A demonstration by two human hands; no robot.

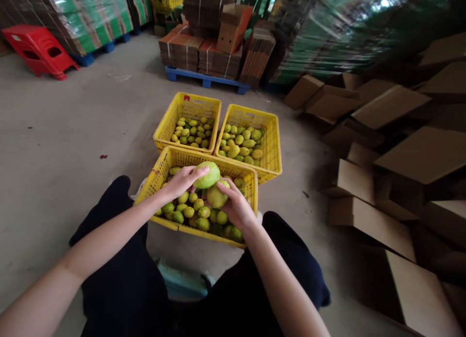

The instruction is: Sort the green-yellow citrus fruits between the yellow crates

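Note:
Over the front yellow crate [251,196], my left hand [187,180] is closed around a green lemon [207,176]. Just beside and below it, my right hand [235,201] grips a yellow-green lemon [217,196]. The two lemons are very close together; I cannot tell whether they touch. Beneath my hands, more green and yellow lemons [198,211] lie loose in the front crate. My wrists and the held fruit hide part of its contents.
Behind stand a left yellow crate [163,123] and a right yellow crate [274,138], both holding lemons. Flattened cartons [182,50] sit on a blue pallet [204,78]. Open cardboard boxes [378,225] crowd the right side. A red stool [36,50] stands far left.

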